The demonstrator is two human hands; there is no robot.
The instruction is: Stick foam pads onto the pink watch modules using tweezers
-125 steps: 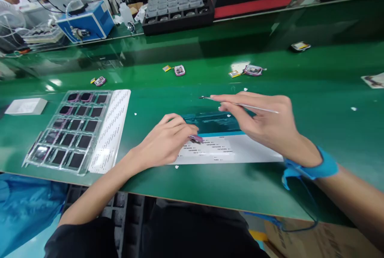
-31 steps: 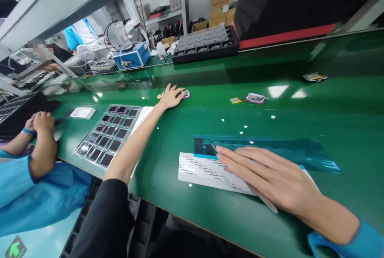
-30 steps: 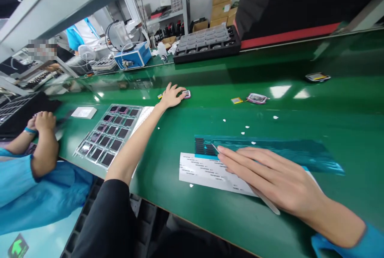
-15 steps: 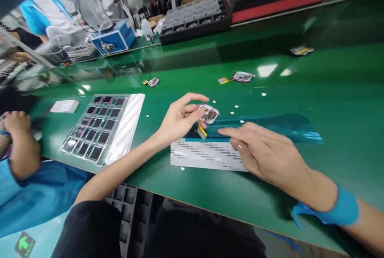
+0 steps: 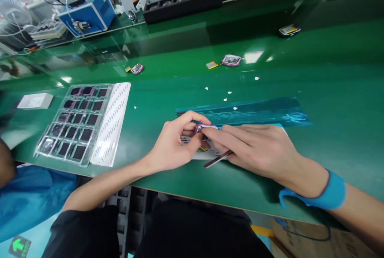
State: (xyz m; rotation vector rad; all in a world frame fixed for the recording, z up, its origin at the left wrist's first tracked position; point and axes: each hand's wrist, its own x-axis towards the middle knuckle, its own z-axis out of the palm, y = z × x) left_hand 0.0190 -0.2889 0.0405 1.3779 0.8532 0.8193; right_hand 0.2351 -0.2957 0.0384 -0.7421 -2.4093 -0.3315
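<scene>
Between thumb and fingers, my left hand (image 5: 177, 142) holds a small purple-rimmed device (image 5: 198, 129) with its inner parts facing up. A yellow battery piece (image 5: 203, 149) hangs below it. My right hand (image 5: 255, 146), with a blue band at the wrist, presses its fingertips on the device's right side. A thin dark tweezers-like tool (image 5: 218, 159) sticks out from under the right fingers, its end toward the lower left. Both hands partly hide the device. Beneath them lies a white printed sheet (image 5: 207, 155), and behind it a blue film strip (image 5: 258, 113).
A clear tray (image 5: 82, 130) of dark square parts stands at left on a printed sheet (image 5: 112, 130), near a white box (image 5: 35, 101). Farther back lie three opened devices (image 5: 231, 60) (image 5: 137, 69) (image 5: 289, 30). Behind them are a black tray (image 5: 186, 4) and a blue machine (image 5: 87, 13).
My right hand has moved left onto the device, and a thin tool now shows in it. The left hand has lowered slightly with the device tilted. The camera view has shifted.
</scene>
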